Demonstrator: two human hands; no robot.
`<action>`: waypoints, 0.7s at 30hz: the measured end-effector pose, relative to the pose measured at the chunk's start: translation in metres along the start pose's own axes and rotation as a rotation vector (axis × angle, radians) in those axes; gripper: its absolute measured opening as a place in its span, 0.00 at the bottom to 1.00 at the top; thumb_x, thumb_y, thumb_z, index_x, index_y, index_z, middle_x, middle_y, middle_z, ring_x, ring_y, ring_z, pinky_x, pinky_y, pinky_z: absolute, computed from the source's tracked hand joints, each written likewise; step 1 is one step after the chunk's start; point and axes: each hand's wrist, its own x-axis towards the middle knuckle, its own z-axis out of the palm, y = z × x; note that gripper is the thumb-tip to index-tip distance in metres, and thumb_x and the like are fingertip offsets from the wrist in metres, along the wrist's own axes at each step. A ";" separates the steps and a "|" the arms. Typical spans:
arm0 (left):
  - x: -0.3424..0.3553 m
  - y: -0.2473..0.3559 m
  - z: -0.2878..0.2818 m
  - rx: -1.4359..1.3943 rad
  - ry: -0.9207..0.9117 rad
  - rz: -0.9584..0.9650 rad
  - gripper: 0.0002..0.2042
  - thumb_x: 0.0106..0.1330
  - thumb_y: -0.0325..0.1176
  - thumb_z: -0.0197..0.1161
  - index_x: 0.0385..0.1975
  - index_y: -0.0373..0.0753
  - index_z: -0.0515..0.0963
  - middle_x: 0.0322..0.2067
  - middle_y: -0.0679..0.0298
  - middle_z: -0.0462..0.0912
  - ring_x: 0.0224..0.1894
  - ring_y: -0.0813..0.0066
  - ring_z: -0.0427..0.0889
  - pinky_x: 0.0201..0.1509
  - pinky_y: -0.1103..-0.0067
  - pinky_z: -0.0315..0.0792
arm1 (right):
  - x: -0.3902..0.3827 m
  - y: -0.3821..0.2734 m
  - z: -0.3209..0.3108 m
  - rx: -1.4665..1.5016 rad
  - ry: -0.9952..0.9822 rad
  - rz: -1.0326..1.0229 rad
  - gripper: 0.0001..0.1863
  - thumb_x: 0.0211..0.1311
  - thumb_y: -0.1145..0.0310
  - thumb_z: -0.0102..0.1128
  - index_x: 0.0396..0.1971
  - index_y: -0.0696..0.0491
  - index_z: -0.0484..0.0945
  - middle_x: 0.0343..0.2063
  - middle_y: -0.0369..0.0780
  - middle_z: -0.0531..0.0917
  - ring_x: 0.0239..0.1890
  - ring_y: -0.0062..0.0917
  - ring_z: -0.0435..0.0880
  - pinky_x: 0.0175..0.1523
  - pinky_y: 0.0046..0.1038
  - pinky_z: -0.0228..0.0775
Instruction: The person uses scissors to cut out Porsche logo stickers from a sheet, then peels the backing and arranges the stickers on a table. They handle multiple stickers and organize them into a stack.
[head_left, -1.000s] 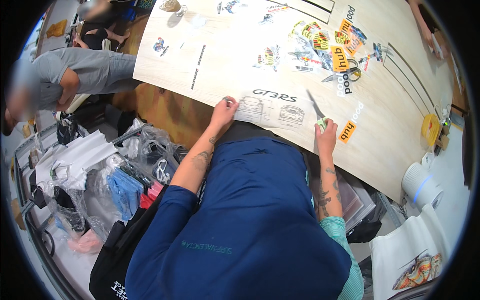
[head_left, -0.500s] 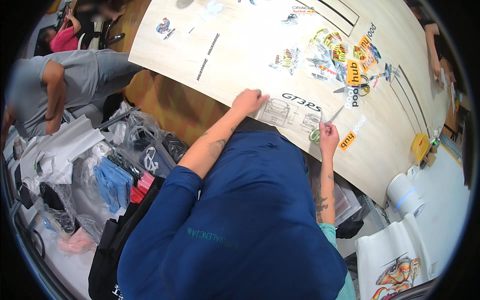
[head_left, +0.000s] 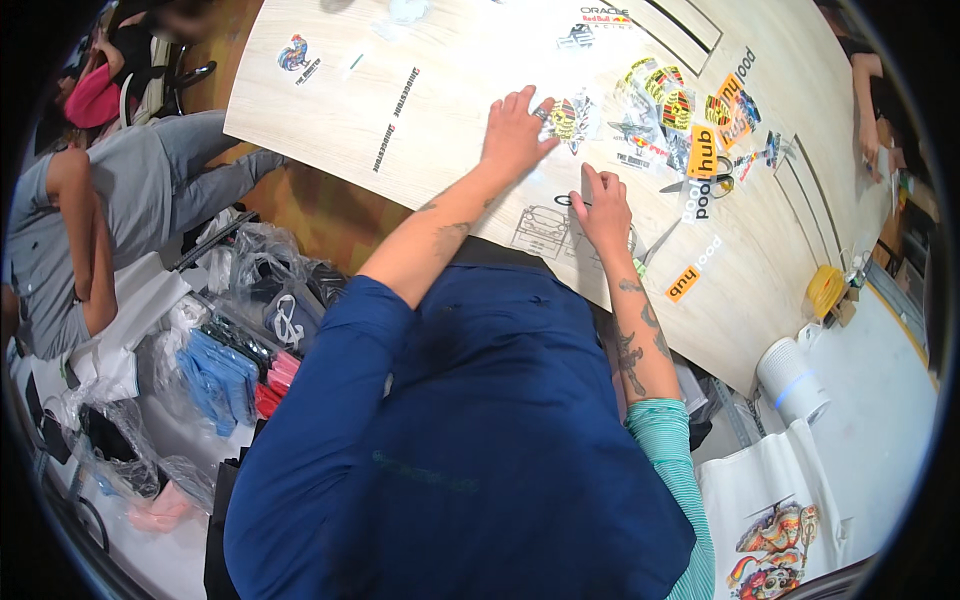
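Note:
My left hand (head_left: 516, 132) is open, its fingers spread beside a crest transfer (head_left: 566, 120) in yellow, red and black on clear film; whether the fingertips touch it I cannot tell. My right hand (head_left: 604, 208) is open over a clear sheet with car line drawings (head_left: 545, 228), partly covering its black lettering. Green-handled scissors (head_left: 643, 266) lie by the right wrist, mostly hidden by the forearm. To the right, a second pair of scissors (head_left: 724, 178) rests partly under an orange and black lettering transfer (head_left: 703, 150).
Several other transfers, including a rooster print (head_left: 294, 55), lie on the pale wood table (head_left: 340, 110). At right are a yellow coil (head_left: 826, 290) and white roll (head_left: 795, 380). Bagged clothes (head_left: 220, 365) fill the lower left. A person in grey (head_left: 160, 190) is at left; another person's arm (head_left: 866, 105) at right.
My left hand has moved forward and right to the crest transfer. My right hand has let go of the green-handled scissors and moved up and left over the car-drawing sheet.

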 end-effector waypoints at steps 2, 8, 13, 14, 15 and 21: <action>0.006 -0.023 -0.001 -0.029 -0.065 0.071 0.30 0.59 0.50 0.69 0.61 0.47 0.74 0.62 0.57 0.69 0.62 0.58 0.68 0.64 0.63 0.63 | -0.003 0.011 0.007 0.011 0.033 0.026 0.29 0.57 0.59 0.67 0.61 0.45 0.74 0.47 0.42 0.76 0.50 0.37 0.76 0.51 0.37 0.75; 0.010 -0.037 -0.017 0.041 -0.050 0.164 0.28 0.59 0.49 0.70 0.59 0.48 0.75 0.60 0.64 0.70 0.58 0.63 0.71 0.58 0.66 0.68 | 0.031 -0.019 0.007 -0.109 0.092 -0.131 0.35 0.58 0.54 0.67 0.66 0.42 0.69 0.47 0.44 0.76 0.50 0.38 0.75 0.51 0.39 0.71; 0.011 -0.044 -0.016 0.059 -0.086 0.185 0.30 0.58 0.50 0.70 0.62 0.51 0.74 0.62 0.65 0.69 0.58 0.63 0.70 0.58 0.67 0.68 | 0.042 -0.016 0.002 -0.252 0.009 -0.142 0.37 0.58 0.51 0.67 0.69 0.40 0.67 0.45 0.43 0.75 0.46 0.35 0.74 0.45 0.36 0.69; 0.012 -0.047 -0.018 0.067 -0.087 0.190 0.30 0.58 0.50 0.70 0.62 0.51 0.74 0.62 0.66 0.69 0.58 0.63 0.70 0.58 0.67 0.68 | 0.039 -0.009 0.002 -0.243 0.018 -0.149 0.37 0.58 0.50 0.67 0.68 0.39 0.67 0.45 0.43 0.75 0.46 0.35 0.74 0.44 0.36 0.69; 0.012 -0.051 -0.019 0.074 -0.089 0.195 0.31 0.58 0.50 0.70 0.63 0.51 0.73 0.63 0.66 0.69 0.58 0.63 0.70 0.59 0.67 0.68 | 0.036 -0.004 0.000 -0.235 0.026 -0.156 0.37 0.58 0.50 0.66 0.68 0.39 0.67 0.44 0.43 0.75 0.45 0.35 0.74 0.44 0.36 0.69; 0.012 -0.066 -0.029 0.106 -0.122 0.212 0.31 0.59 0.48 0.70 0.64 0.52 0.73 0.66 0.68 0.67 0.58 0.63 0.71 0.60 0.66 0.68 | 0.044 -0.028 0.000 -0.196 -0.003 -0.183 0.37 0.59 0.50 0.66 0.68 0.39 0.68 0.40 0.41 0.75 0.42 0.34 0.75 0.42 0.35 0.69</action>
